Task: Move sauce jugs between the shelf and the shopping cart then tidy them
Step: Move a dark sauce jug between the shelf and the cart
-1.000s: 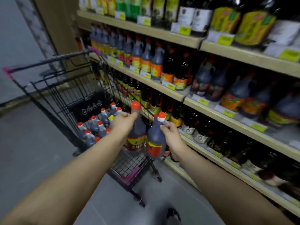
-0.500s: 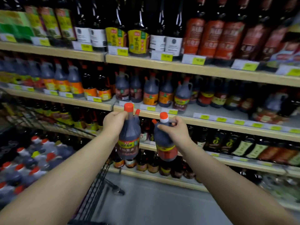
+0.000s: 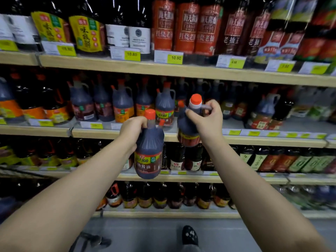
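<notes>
Two hands, two loads. Left hand [image 3: 131,131] grips a dark plastic orange-capped sauce jug [image 3: 149,153] near its neck, hanging upright, low. Right hand [image 3: 209,122] hooks the handle of a second dark orange-capped jug [image 3: 187,128], tilted, higher, nearer the pale wooden middle shelf [image 3: 234,124], bare just right of that hand.

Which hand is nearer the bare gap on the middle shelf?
Right. The right hand is just left of the gap; the left hand is farther left and lower.
</notes>
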The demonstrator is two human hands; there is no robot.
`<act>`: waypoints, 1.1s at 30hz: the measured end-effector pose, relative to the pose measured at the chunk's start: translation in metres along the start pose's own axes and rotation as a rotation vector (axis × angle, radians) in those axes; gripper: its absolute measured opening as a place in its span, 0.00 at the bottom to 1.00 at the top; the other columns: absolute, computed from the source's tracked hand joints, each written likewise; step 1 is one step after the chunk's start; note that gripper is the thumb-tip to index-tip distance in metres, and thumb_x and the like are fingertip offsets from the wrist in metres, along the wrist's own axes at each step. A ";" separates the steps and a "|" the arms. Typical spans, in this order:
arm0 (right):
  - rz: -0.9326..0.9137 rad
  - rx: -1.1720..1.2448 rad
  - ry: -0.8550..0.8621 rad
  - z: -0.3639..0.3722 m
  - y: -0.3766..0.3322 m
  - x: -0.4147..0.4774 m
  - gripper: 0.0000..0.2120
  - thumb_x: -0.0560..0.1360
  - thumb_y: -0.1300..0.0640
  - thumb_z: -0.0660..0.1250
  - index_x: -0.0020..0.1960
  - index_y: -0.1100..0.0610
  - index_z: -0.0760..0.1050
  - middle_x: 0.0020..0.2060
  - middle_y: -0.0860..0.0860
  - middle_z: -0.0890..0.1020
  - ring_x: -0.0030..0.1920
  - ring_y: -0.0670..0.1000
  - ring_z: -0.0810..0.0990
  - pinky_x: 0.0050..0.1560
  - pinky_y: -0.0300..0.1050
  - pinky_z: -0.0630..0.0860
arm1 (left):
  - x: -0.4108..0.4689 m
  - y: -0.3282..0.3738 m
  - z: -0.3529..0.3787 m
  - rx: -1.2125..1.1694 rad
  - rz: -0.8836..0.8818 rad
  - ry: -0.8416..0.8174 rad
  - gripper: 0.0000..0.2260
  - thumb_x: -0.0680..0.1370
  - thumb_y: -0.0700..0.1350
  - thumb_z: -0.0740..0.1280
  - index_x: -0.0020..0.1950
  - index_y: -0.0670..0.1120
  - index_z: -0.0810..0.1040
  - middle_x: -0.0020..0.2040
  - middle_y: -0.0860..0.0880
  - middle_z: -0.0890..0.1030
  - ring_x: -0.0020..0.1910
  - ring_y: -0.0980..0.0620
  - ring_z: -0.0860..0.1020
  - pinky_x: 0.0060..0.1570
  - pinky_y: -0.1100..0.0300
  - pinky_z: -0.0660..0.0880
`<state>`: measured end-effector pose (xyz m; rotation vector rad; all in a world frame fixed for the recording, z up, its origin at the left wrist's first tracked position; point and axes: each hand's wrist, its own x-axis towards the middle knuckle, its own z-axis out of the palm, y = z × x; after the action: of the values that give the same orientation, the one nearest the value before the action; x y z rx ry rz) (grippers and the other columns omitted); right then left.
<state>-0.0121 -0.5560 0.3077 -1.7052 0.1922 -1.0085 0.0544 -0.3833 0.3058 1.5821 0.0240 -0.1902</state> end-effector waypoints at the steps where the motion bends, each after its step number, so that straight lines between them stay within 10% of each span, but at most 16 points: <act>1: -0.039 0.000 0.006 0.000 0.007 0.010 0.24 0.66 0.64 0.75 0.36 0.52 0.57 0.32 0.47 0.60 0.30 0.40 0.60 0.32 0.33 0.60 | 0.009 -0.003 0.008 0.016 0.004 0.007 0.12 0.69 0.35 0.60 0.27 0.45 0.62 0.28 0.48 0.62 0.28 0.50 0.62 0.31 0.59 0.58; 13: -0.142 0.035 -0.057 0.037 0.109 0.109 0.25 0.66 0.64 0.75 0.35 0.51 0.56 0.31 0.46 0.60 0.30 0.40 0.59 0.33 0.35 0.60 | 0.100 -0.027 0.060 0.038 -0.006 -0.003 0.11 0.61 0.40 0.62 0.19 0.47 0.66 0.27 0.47 0.64 0.29 0.49 0.63 0.33 0.59 0.60; 27: 0.222 0.085 -0.118 0.050 0.182 0.181 0.15 0.66 0.61 0.77 0.44 0.52 0.71 0.42 0.53 0.78 0.45 0.52 0.78 0.49 0.51 0.76 | 0.129 -0.025 0.082 0.009 0.082 -0.030 0.04 0.55 0.40 0.60 0.24 0.44 0.64 0.26 0.48 0.63 0.27 0.52 0.62 0.31 0.59 0.58; 33: 0.239 -0.043 -0.141 0.035 0.196 0.165 0.36 0.62 0.53 0.80 0.62 0.59 0.64 0.57 0.55 0.75 0.60 0.53 0.76 0.61 0.48 0.74 | 0.131 -0.029 0.087 0.038 0.068 -0.045 0.12 0.67 0.34 0.60 0.26 0.44 0.63 0.27 0.48 0.62 0.29 0.52 0.62 0.33 0.58 0.58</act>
<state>0.1835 -0.7043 0.2252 -1.7378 0.3195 -0.7097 0.1700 -0.4823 0.2581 1.6137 -0.0688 -0.1737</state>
